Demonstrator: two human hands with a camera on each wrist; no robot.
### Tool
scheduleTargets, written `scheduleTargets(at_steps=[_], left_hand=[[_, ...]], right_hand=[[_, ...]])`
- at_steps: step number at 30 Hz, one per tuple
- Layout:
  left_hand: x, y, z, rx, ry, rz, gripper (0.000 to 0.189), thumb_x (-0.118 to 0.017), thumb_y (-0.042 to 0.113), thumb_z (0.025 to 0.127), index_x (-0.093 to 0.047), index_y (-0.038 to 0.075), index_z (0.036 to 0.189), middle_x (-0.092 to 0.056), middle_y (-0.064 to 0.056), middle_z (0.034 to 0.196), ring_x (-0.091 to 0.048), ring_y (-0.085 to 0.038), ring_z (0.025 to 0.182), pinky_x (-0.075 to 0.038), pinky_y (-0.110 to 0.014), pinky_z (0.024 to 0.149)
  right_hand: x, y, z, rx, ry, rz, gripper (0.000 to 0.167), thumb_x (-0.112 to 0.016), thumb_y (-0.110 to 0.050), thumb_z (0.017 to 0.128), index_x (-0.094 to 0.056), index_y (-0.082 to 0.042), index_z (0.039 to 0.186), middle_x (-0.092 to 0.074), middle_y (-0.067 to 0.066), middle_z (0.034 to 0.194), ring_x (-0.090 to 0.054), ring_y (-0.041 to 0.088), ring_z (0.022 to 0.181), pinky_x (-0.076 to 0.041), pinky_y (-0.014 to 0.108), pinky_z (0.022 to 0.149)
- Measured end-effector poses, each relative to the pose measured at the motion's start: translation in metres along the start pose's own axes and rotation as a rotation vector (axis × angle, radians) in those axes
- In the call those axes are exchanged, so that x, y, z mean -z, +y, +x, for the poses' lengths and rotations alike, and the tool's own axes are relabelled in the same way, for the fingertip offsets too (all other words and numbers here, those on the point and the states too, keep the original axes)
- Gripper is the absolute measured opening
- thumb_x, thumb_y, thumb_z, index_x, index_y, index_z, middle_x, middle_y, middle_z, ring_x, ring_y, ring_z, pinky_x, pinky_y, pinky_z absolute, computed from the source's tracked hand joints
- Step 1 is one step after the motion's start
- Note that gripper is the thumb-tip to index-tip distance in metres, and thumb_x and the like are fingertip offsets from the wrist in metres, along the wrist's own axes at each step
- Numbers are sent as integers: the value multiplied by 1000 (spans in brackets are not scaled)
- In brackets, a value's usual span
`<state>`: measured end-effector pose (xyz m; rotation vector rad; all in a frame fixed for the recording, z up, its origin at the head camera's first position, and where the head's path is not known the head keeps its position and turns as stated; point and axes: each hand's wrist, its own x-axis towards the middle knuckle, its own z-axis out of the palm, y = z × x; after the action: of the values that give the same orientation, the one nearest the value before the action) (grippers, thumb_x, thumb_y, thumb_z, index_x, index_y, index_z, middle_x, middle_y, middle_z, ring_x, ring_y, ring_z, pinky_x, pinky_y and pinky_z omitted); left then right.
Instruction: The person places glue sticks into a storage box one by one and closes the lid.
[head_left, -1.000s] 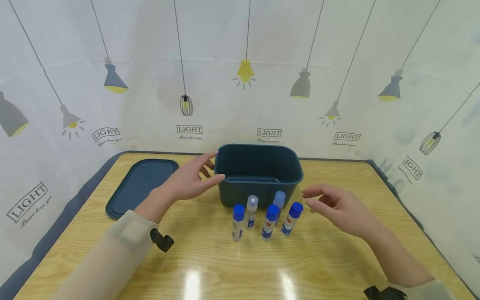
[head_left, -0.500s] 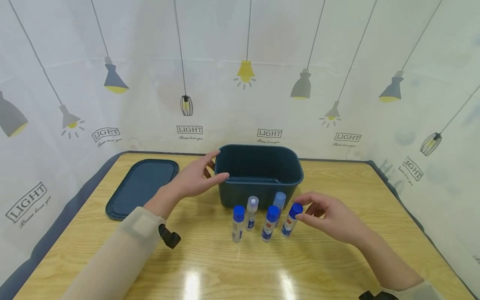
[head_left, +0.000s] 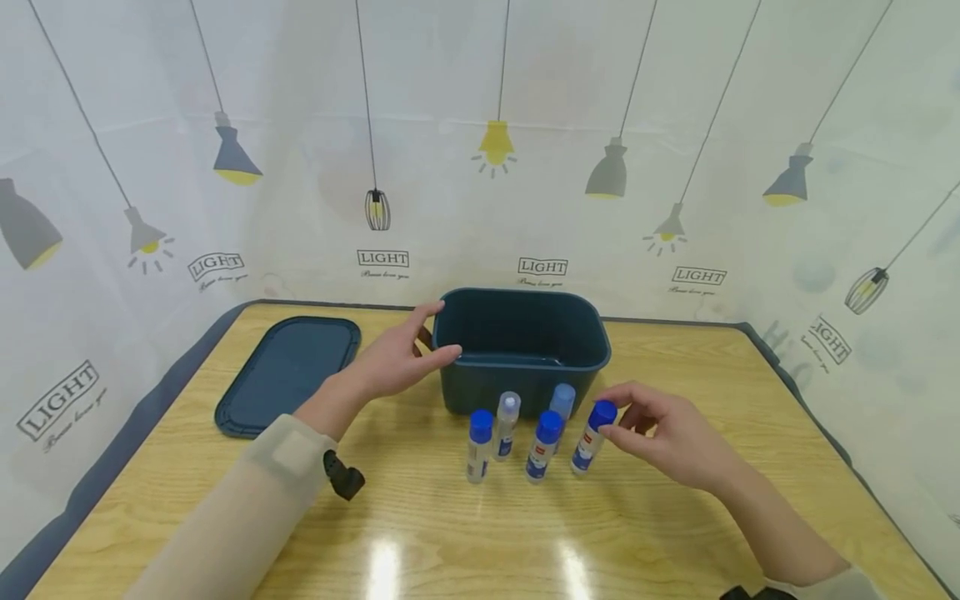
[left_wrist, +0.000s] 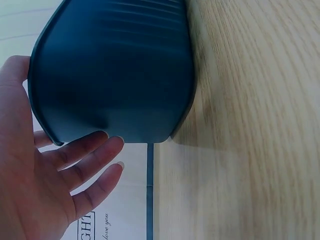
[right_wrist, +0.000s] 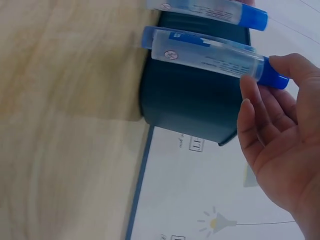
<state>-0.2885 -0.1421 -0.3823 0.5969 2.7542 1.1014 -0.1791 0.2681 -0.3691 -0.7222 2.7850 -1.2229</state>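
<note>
A glue stick [head_left: 587, 448] with a dark blue cap stands in front of the bin's right end, leaning slightly right. Thumb and fingers of my right hand [head_left: 670, 433] pinch its cap [right_wrist: 272, 75]. My left hand [head_left: 390, 360] is at the left end of the dark teal bin [head_left: 480, 385], thumb and index finger touching the rim. In the left wrist view the other fingers [left_wrist: 102, 182] are spread loosely beside the end wall. Further glue sticks stand upright before the bin: two with dark blue caps [head_left: 482, 426], one clear-capped [head_left: 507, 421] and one light blue-capped [head_left: 562, 398].
A dark blue lid [head_left: 292, 367] lies flat at the left of the wooden table [head_left: 420, 533]. Behind the table's far edge hangs a pale curtain [head_left: 450, 208] printed with lamps.
My right hand has come in from the right and taken hold of the rightmost glue stick's cap, shifting it slightly right. The left hand stays at the bin's rim.
</note>
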Motion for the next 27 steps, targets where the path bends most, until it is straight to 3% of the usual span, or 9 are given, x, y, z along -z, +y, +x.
scheduleTargets(at_steps=[7,15,20,27], left_hand=[[1,0,0,9,-8,-8,94,-61,72,103,-18,32,177,-65,-10,133,-68,-28,105,-58,-41,82],[-1,-1,1,10,-8,-3,94,-60,73,103,-18,32,177,-65,-10,132,-68,-27,103,-57,-39,82],[-1,-1,1,13,-8,-6,94,-61,72,103,-18,32,176,-65,-10,132,-68,-28,105,-58,-40,82],[0,-1,2,11,-9,-2,95,-61,72,103,-18,31,176,-65,-10,132,-69,-27,105,-58,-40,83]], right_hand=[[15,-12,-3,102,194,-47,32,-81,-6,98,-73,-13,128,-74,-5,95,-66,10,76,-54,25,65],[37,-37,11,286,359,18,42,-75,15,91,-71,-3,129,-71,-12,92,-64,8,74,-52,18,68],[50,-54,24,303,414,8,40,-76,13,93,-72,-3,129,-73,-12,92,-64,7,73,-51,18,67],[58,-67,51,261,445,35,35,-76,4,97,-72,-4,131,-75,-13,95,-66,8,73,-52,16,67]])
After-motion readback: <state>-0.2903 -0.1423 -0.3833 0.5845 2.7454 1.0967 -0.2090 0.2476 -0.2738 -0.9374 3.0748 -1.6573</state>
